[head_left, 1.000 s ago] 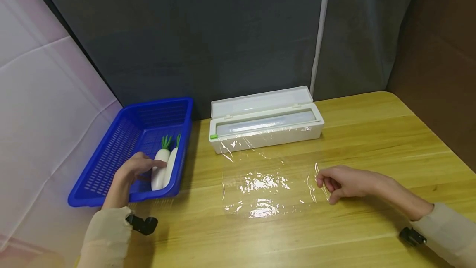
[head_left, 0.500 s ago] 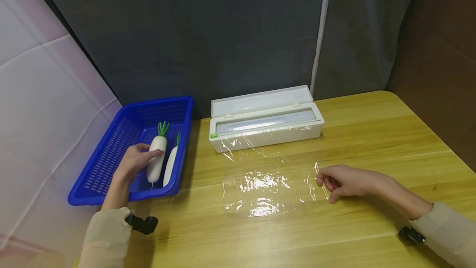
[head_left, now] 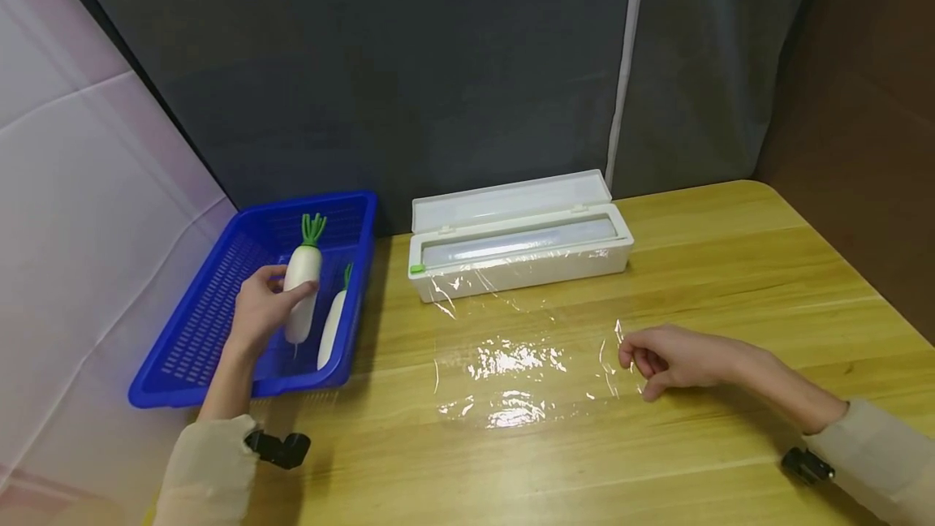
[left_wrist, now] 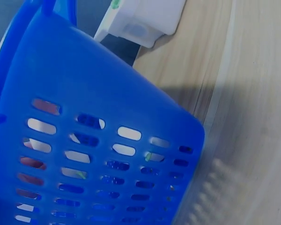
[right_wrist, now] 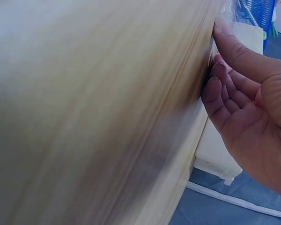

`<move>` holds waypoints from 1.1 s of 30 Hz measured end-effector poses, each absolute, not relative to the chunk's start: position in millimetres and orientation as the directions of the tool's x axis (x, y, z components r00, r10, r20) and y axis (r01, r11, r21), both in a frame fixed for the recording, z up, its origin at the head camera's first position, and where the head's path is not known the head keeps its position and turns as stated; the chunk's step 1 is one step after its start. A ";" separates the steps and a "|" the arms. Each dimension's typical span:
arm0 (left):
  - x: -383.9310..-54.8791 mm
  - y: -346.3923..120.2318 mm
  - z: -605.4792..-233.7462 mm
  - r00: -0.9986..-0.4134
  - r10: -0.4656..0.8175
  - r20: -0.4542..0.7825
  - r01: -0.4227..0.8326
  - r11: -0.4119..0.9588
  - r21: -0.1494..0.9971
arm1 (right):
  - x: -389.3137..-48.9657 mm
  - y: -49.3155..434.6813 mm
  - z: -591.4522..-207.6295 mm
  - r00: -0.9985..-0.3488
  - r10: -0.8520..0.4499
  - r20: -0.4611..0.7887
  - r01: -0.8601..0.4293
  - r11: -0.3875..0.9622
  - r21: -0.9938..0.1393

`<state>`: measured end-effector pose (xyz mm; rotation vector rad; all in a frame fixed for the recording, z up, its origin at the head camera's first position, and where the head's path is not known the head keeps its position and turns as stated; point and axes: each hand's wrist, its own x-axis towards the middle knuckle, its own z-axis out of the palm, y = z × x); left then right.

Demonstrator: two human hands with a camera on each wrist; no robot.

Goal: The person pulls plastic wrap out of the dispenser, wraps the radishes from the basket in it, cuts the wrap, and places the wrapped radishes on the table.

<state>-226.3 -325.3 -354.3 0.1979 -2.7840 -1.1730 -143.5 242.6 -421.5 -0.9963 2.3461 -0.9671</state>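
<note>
A white radish (head_left: 302,286) with a green top is gripped in my left hand (head_left: 259,307), tilted over the blue basket (head_left: 365,266). The thumb crosses its near side, and the other fingers go behind it. A second white radish (head_left: 333,327) lies along the basket's right wall. My right hand (head_left: 679,360) rests at the right edge of clear plastic wrap (head_left: 511,360) spread on the table. In the right wrist view, the right hand (right_wrist: 253,98) has thumb and bent fingers apart, their tips against the surface. The basket wall (left_wrist: 98,93) hides the left hand in the left wrist view.
The white wrap box (head_left: 522,266) stands at the back with its lid (head_left: 511,200) raised and a roll (head_left: 520,243) inside. Wrap runs from its front edge onto the wooden table (head_left: 730,266). A dark curtain (head_left: 438,88) hangs behind.
My left hand has lifted one radish up and away from the other, which stays in the basket. The right hand and the wrap have not visibly moved.
</note>
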 end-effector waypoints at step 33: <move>-198.6 -267.4 -320.4 -0.975 -0.057 0.216 0.142 0.589 0.796 | -144.9 242.7 -422.6 -0.666 -0.734 -0.131 -0.436 0.526 -0.730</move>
